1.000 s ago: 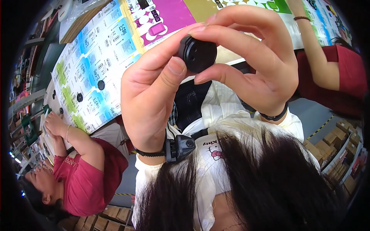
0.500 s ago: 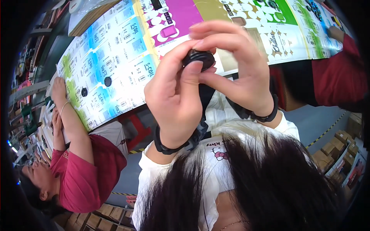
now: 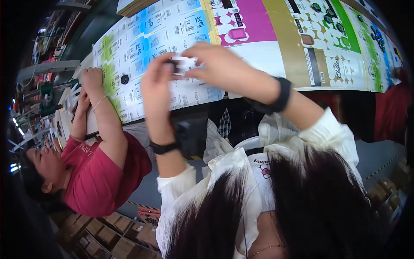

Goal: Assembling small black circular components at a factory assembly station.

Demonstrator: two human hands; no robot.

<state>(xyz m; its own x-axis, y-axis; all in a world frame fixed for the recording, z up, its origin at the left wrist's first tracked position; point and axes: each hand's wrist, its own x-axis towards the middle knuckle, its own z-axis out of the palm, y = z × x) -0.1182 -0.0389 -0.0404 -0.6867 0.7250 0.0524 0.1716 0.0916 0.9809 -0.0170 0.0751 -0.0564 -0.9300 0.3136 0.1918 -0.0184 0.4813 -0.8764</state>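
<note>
My left hand (image 3: 156,93) is raised over the left part of the sheet-covered table, blurred by motion. Its fingertips pinch a small black round piece (image 3: 174,64). Facing it from the right, my right hand (image 3: 217,69) has its thumb and index finger apart, with nothing visible between them. The right fingertips are close to the piece; whether they touch it is unclear. On the sheet to the left of my hands lies another small black piece (image 3: 124,79).
Colourful printed sheets (image 3: 254,56) cover the table. Several dark green and black pieces (image 3: 328,19) lie farther right. At my left a person in a red shirt (image 3: 101,172) rests their hands on the table edge. A red sleeve (image 3: 390,110) shows at the right. Cardboard boxes (image 3: 108,235) stand behind.
Both hands have moved left and lower over the table. My right hand has come away from the black piece, its fingers apart. The view has shifted, and one loose piece is no longer visible.
</note>
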